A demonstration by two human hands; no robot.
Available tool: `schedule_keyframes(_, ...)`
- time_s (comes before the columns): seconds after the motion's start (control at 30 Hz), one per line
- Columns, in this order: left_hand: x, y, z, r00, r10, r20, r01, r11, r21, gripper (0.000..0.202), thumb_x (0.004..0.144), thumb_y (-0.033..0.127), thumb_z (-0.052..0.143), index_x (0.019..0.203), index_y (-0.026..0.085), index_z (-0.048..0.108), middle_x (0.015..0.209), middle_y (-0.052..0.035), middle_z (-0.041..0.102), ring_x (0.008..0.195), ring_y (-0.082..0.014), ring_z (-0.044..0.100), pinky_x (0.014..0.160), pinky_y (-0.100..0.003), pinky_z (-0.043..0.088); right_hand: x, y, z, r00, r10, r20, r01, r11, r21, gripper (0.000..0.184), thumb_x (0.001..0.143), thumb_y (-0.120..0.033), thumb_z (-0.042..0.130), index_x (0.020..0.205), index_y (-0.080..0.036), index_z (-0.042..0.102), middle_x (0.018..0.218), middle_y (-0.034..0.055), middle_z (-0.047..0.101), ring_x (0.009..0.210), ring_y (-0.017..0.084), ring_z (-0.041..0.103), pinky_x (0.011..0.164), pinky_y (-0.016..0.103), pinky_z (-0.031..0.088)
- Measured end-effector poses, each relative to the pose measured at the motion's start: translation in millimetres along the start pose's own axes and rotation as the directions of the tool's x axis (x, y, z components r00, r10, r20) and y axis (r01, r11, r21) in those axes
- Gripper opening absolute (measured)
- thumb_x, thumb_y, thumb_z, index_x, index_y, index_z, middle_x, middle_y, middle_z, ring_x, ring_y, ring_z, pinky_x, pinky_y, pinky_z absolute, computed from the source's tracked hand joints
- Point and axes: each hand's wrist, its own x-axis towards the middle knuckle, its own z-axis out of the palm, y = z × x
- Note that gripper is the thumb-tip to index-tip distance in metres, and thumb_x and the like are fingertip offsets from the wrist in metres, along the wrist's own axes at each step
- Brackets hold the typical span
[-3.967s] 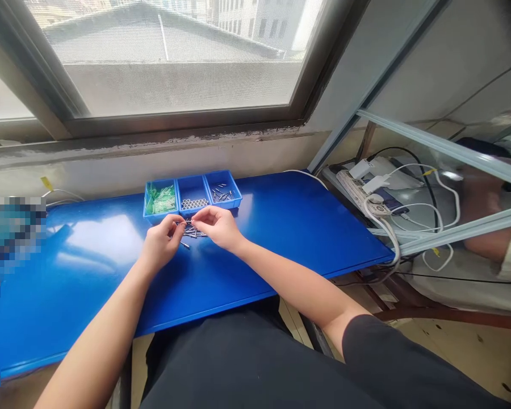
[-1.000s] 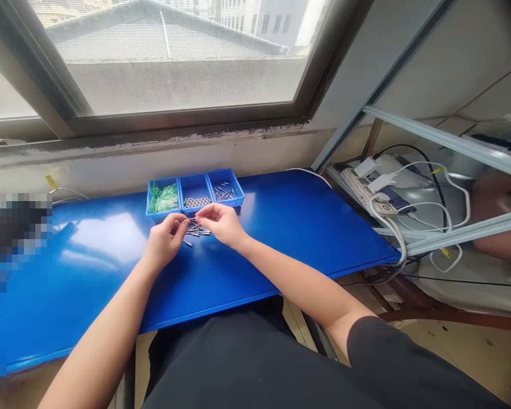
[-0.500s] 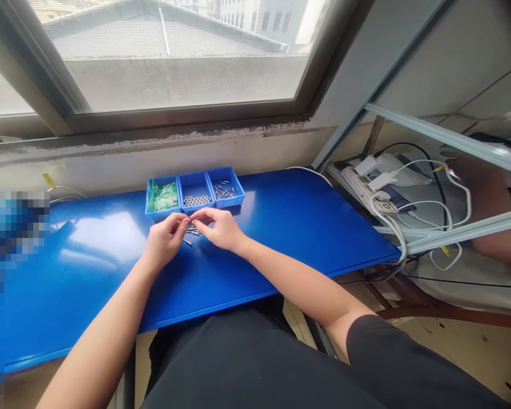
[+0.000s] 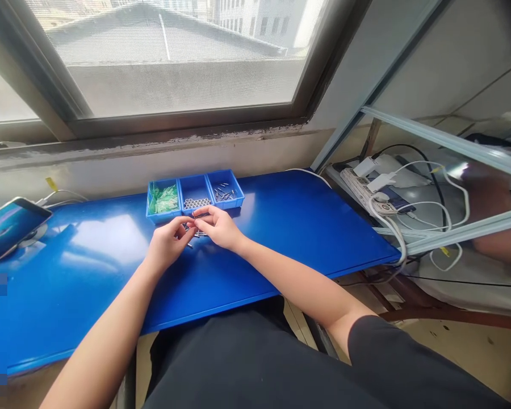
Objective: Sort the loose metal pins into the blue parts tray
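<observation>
My left hand (image 4: 170,238) and my right hand (image 4: 218,227) meet fingertip to fingertip over the blue table. Both are closed in a pinch around something small, dark and thin, mostly covered by the fingers. Several slim metal pins (image 4: 190,245) lie on the table just below my hands. Right behind them stand three joined blue bins. In the left bin (image 4: 164,216) is a heap of green and clear plastic pieces (image 4: 167,200). Small round metal sleeves (image 4: 197,203) fill the front of the middle bin, and thin metal pins (image 4: 224,193) lie scattered in the right one.
A tablet or phone (image 4: 15,227) on a stand is at the table's left. White chargers and cables crowd a power strip (image 4: 368,190) beyond the right edge, behind a metal frame (image 4: 451,142). Another person's blurred arm (image 4: 494,216) shows at far right. The window wall borders the back.
My joined hands have shifted slightly right and down, still pinching fingertip to fingertip. The bins look unmoved.
</observation>
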Motion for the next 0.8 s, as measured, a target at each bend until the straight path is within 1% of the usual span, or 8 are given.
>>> schedule_keyframes(0.13,1,-2,0.1,1.000,0.015,0.020,-0.016,0.999,0.028,0.027,0.085,0.042,0.063,0.101,0.020,0.065,0.057,0.0058,0.052,0.050,-0.0091,0.047,0.053,-0.020,0.042,1,0,2,0.997,0.065,0.032,-0.068,0.994,0.083,0.033,0.076,-0.038,0.074,0.094,-0.018,0.055,0.084,0.0049,0.075,0.082,0.019,0.074,0.081,0.037,0.059)
schedule_keyframes(0.27,1,-1,-0.3,0.999,0.018,0.033,-0.020,0.998,0.067,0.028,0.090,0.041,0.057,0.105,0.019,0.066,0.060,0.0033,0.059,0.050,-0.0101,0.052,0.054,-0.021,0.045,0,-4,3,0.997,0.074,0.028,-0.076,0.993,0.088,0.036,0.076,-0.036,0.074,0.101,-0.018,0.057,0.080,0.0033,0.074,0.077,0.017,0.073,0.076,0.033,0.059)
schedule_keyframes(0.33,2,0,-1.0,0.999,0.022,0.043,-0.025,0.997,0.077,0.029,0.092,0.040,0.053,0.106,0.019,0.067,0.067,0.0001,0.067,0.054,-0.0117,0.059,0.058,-0.022,0.048,-1,-5,3,0.999,0.053,0.003,-0.054,0.997,0.050,0.033,0.075,-0.035,0.074,0.100,-0.017,0.060,0.078,0.0027,0.074,0.077,0.017,0.072,0.075,0.031,0.059)
schedule_keyframes(0.4,2,1,-1.9,0.998,0.030,0.050,-0.034,0.996,0.081,0.029,0.094,0.039,0.051,0.106,0.019,0.068,0.078,-0.0036,0.073,0.065,-0.0146,0.066,0.064,-0.023,0.051,-1,-6,3,0.999,0.041,-0.026,-0.041,0.999,0.018,0.029,0.076,-0.036,0.073,0.094,-0.017,0.062,0.078,0.0030,0.073,0.078,0.017,0.073,0.076,0.031,0.059)
schedule_keyframes(0.5,3,1,-3.9,0.999,0.029,0.040,-0.033,0.994,0.100,0.031,0.096,0.040,0.048,0.103,0.018,0.069,0.090,-0.0064,0.076,0.077,-0.0174,0.070,0.070,-0.025,0.052,-1,-7,2,0.997,0.041,-0.062,-0.041,0.999,0.003,0.028,0.075,-0.038,0.073,0.090,-0.016,0.063,0.080,0.0036,0.073,0.077,0.017,0.072,0.074,0.030,0.059)
schedule_keyframes(0.63,4,0,-6.9,0.997,0.017,0.082,-0.028,0.990,0.137,0.037,0.098,0.041,0.042,0.095,0.018,0.071,0.085,-0.0052,0.075,0.073,-0.0162,0.067,0.068,-0.024,0.049,0,-11,1,0.994,0.081,-0.071,-0.082,0.997,-0.003,0.030,0.073,-0.038,0.077,0.087,-0.015,0.065,0.079,0.0048,0.072,0.075,0.017,0.071,0.067,0.027,0.057)
schedule_keyframes(0.7,4,0,-7.7,0.995,-0.001,0.097,-0.013,0.989,0.145,0.041,0.098,0.043,0.040,0.092,0.017,0.071,0.078,-0.0042,0.073,0.068,-0.0152,0.065,0.064,-0.023,0.047,0,-12,1,0.989,0.126,-0.079,-0.123,0.992,0.037,0.029,0.071,-0.036,0.079,0.085,-0.014,0.065,0.075,0.0049,0.071,0.072,0.016,0.069,0.062,0.025,0.055)
schedule_keyframes(0.8,4,2,-8.1,0.997,-0.034,0.071,0.023,0.990,0.140,0.042,0.098,0.045,0.040,0.094,0.016,0.070,0.075,-0.0031,0.070,0.064,-0.0143,0.062,0.063,-0.023,0.047,3,-12,1,0.977,0.185,-0.108,-0.170,0.977,0.131,0.028,0.070,-0.032,0.080,0.082,-0.013,0.065,0.071,0.0031,0.069,0.064,0.012,0.065,0.059,0.024,0.054)
